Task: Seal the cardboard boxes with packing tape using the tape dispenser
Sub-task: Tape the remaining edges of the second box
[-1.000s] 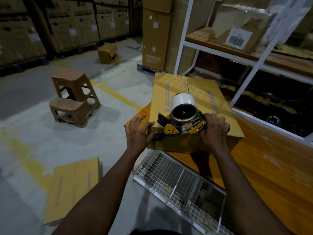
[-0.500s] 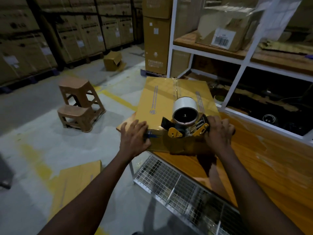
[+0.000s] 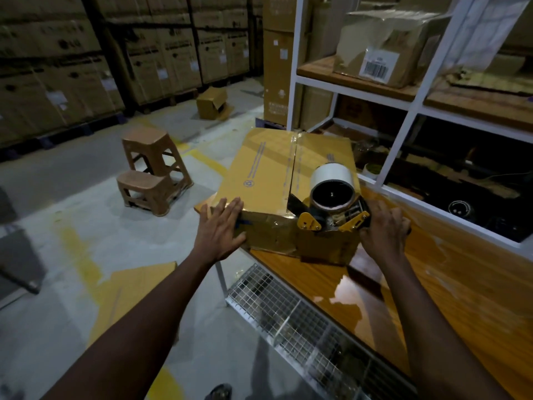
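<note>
Bracing has been shifted: the left hand, fingers spread, is now pressed on the near corner of the cardboard box on the tabletop. The tape dispenser at the box's near edge is gripped by the right hand, seemingly readied for taping.

Left arm bare, stretched forward from lower left, wrist near straight. Left hand palm down, fingers straight and slightly spread, pressing flat on the near-left top edge of the brown cardboard box; thumb lies along the box's near face. Right arm bare, reaching in from lower right. Right hand shows its back to the camera, fingers curled round the rear of the yellow-and-black tape dispenser, thumb low on its near side. Palm contact hidden. Hands well apart, roughly level.
</note>
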